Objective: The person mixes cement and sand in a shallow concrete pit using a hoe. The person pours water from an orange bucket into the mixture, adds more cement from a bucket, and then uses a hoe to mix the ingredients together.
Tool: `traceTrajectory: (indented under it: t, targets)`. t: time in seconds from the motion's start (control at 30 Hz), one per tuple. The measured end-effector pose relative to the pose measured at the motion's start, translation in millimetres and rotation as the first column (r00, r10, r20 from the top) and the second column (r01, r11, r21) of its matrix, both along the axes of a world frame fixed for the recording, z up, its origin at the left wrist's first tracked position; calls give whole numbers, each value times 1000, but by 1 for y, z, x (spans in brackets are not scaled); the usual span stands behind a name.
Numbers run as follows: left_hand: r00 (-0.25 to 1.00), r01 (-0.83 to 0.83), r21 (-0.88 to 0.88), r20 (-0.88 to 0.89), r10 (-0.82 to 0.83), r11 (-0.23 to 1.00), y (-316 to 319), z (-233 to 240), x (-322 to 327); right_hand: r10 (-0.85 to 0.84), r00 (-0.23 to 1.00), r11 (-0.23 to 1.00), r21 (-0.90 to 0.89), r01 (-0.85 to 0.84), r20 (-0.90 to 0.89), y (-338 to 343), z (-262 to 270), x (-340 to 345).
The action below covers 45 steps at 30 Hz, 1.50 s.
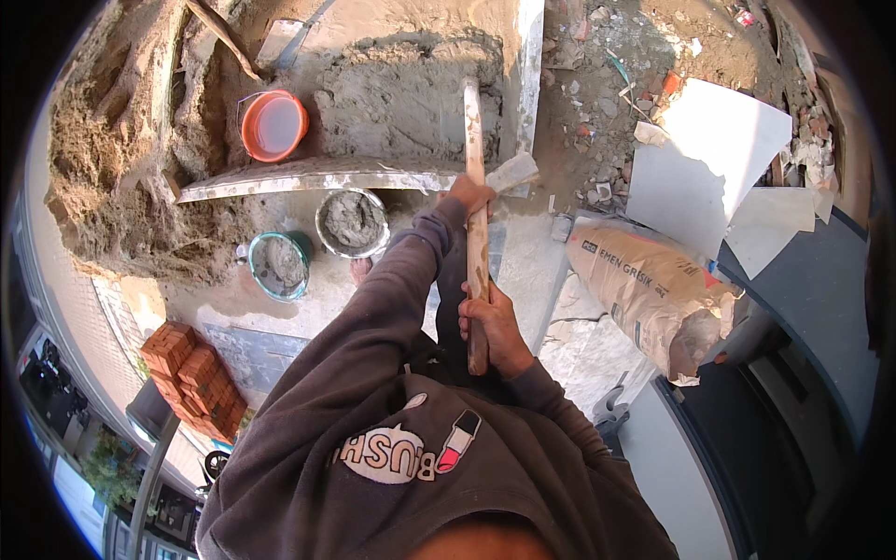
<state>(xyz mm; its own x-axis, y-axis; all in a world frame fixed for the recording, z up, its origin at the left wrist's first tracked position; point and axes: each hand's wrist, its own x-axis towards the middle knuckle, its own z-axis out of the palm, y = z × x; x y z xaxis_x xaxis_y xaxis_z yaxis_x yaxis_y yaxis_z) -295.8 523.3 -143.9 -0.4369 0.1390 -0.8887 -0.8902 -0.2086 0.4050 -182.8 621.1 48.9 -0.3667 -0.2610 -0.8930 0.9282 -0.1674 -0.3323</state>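
My left hand [470, 195] is wrapped around the middle of a long wooden handle [477, 238]. Lower down, near my waist, my right hand [492, 325] grips the same handle close to its end. The far end of the handle reaches into wet grey mortar [406, 105] inside a wooden-edged bed; any tool head there is hidden in the mix. Left of the handle, an orange bucket [278, 126] of cloudy liquid stands in the bed. Outside its near board [315, 179] stand a white-rimmed bucket [352, 222] and a teal bucket [280, 266], both holding grey mix.
A torn paper cement bag [651, 287] lies at the right, below broken white sheets [707, 154] and rubble [595, 91]. Stacked red bricks [192, 378] stand at the lower left. A sand heap [105, 168] borders the bed, where a wooden stick [224, 36] rests.
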Motion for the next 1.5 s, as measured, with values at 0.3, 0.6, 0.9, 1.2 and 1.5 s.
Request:
traceTrajectory:
  t: [0.3, 0.6, 0.9, 1.2, 1.5]
  targets:
    - [986, -166, 36, -7, 166, 985, -10, 43, -18, 128, 992, 992, -7, -128, -1, 2, 43, -37]
    - [932, -349, 147, -47, 359, 926, 6, 76, -39, 263, 964, 965, -19, -262, 35, 23, 114, -96]
    - [682, -679, 461, 108, 723, 572, -25, 139, -23, 588, 807, 803, 154, -576, -45, 4, 180, -125]
    - [321, -791, 607, 300, 898, 79, -113, 107, 22, 855, 512, 466, 308, -829, 83, -50, 262, -90]
    - [147, -915, 403, 404, 903, -31, -205, 115, 159, 965, 245, 234, 112, -966, 95, -120, 252, -45]
